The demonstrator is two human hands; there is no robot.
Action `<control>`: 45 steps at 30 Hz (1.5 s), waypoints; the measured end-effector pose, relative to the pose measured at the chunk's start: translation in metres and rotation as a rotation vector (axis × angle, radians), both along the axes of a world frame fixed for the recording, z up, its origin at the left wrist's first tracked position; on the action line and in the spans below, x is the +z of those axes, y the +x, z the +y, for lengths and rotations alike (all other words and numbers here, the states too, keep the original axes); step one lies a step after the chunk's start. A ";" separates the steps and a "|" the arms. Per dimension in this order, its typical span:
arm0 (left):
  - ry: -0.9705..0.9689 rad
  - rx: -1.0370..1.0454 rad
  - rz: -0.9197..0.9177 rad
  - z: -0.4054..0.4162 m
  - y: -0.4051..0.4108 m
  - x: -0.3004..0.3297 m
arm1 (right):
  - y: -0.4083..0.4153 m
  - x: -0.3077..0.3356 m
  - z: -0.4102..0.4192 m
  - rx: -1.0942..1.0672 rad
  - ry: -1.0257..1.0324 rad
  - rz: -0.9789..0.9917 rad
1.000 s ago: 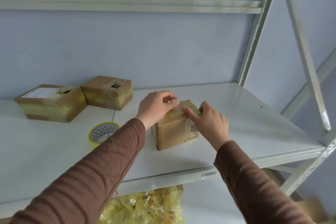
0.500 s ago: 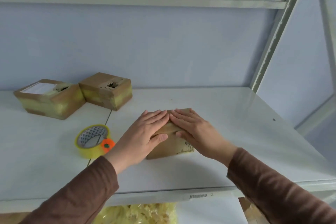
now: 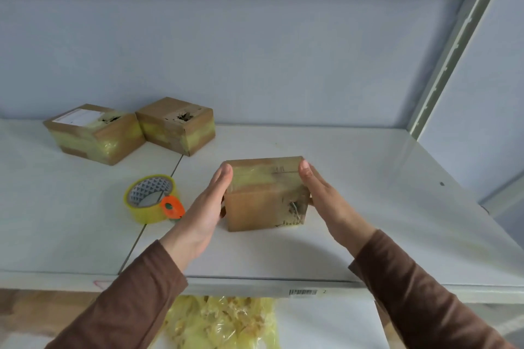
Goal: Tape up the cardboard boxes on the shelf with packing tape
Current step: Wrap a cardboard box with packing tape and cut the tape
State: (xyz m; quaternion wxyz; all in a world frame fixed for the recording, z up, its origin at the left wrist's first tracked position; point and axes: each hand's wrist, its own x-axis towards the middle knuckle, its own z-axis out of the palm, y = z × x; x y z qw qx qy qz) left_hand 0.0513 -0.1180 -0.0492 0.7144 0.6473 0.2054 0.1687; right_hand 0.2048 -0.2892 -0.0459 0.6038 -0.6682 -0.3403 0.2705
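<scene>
On the shelf (image 3: 368, 178), flat hands, left (image 3: 208, 207) and right (image 3: 320, 195), now press the sides of the taped box (image 3: 265, 193), having slid off its top half a second ago; sealing looks near done, tape (image 3: 151, 198) idle beside it

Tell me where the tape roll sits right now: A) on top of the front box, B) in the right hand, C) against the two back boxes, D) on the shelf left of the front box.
D: the tape roll lies on the shelf, left of the front box, beyond the left hand.
</scene>
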 end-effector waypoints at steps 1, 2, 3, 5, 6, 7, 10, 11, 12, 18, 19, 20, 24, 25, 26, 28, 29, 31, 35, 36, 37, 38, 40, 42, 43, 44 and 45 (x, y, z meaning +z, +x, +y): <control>-0.002 0.012 -0.050 -0.003 -0.001 -0.001 | -0.004 -0.001 0.000 -0.008 0.040 0.011; -0.004 0.041 -0.112 -0.005 -0.002 -0.001 | -0.008 -0.002 -0.002 -0.053 0.099 0.034; -0.009 0.072 -0.168 -0.006 -0.004 -0.003 | -0.014 -0.002 -0.003 -0.108 0.153 0.053; -0.034 0.139 -0.216 -0.012 -0.008 -0.005 | -0.025 -0.010 -0.009 -0.186 0.233 0.062; -0.011 0.165 -0.222 -0.014 -0.011 -0.008 | -0.030 -0.016 -0.012 -0.201 0.263 0.059; 0.039 0.182 -0.222 -0.016 -0.014 -0.011 | -0.036 -0.024 -0.014 -0.202 0.283 0.060; 0.113 0.125 -0.201 -0.018 -0.021 -0.019 | -0.044 -0.036 -0.020 -0.167 0.302 0.055; 0.072 0.099 -0.183 -0.017 -0.022 -0.020 | -0.044 -0.036 -0.021 -0.153 0.285 0.066; 0.017 0.093 -0.156 -0.015 -0.022 -0.017 | -0.042 -0.035 -0.022 -0.149 0.248 0.085; -0.125 0.119 0.087 -0.007 -0.006 -0.003 | -0.028 -0.020 -0.008 -0.090 0.090 0.366; -0.125 0.100 0.122 -0.009 -0.001 -0.003 | -0.028 -0.019 -0.004 -0.070 0.082 0.424; -0.135 0.096 0.136 -0.010 0.003 -0.003 | -0.030 -0.019 -0.001 -0.053 0.083 0.478; -0.160 0.141 0.117 -0.008 0.012 -0.004 | -0.026 -0.020 0.004 -0.073 0.109 0.535; -0.155 0.147 0.110 -0.007 0.012 -0.004 | -0.026 -0.020 0.004 -0.085 0.126 0.537; -0.151 0.150 0.106 -0.007 0.012 -0.004 | -0.026 -0.020 0.005 -0.095 0.135 0.540; -0.151 0.137 0.089 -0.009 0.011 -0.003 | -0.028 -0.018 0.006 -0.097 0.131 0.537; -0.145 0.124 0.072 -0.011 0.009 -0.001 | -0.029 -0.017 0.004 -0.082 0.127 0.509; -0.078 0.107 0.012 -0.009 0.006 0.004 | -0.025 -0.012 -0.001 -0.034 0.127 0.335; 0.184 0.069 -0.230 -0.003 -0.005 0.014 | -0.016 -0.001 -0.018 0.057 0.087 -0.388; 0.279 0.039 -0.230 -0.004 -0.009 0.011 | -0.016 -0.003 -0.021 0.062 0.057 -0.564; 0.379 -0.001 -0.197 -0.005 -0.012 0.007 | -0.017 -0.007 -0.025 0.063 0.030 -0.686; 0.473 -0.043 -0.162 -0.007 -0.015 0.002 | -0.017 -0.012 -0.029 0.063 0.012 -0.744; 0.601 -0.082 -0.142 -0.011 -0.018 -0.002 | -0.016 -0.013 -0.036 0.054 -0.001 -0.716; 0.695 -0.042 -0.144 -0.010 -0.016 0.008 | -0.013 -0.002 -0.039 0.043 0.019 -0.677; 0.767 -0.042 -0.120 -0.008 -0.013 0.015 | -0.012 0.004 -0.037 0.051 0.009 -0.706; 0.869 -0.077 -0.064 -0.007 -0.009 0.021 | -0.011 0.009 -0.035 0.073 -0.026 -0.765; 0.996 -0.136 0.029 -0.007 -0.005 0.025 | -0.010 0.013 -0.031 0.102 -0.087 -0.836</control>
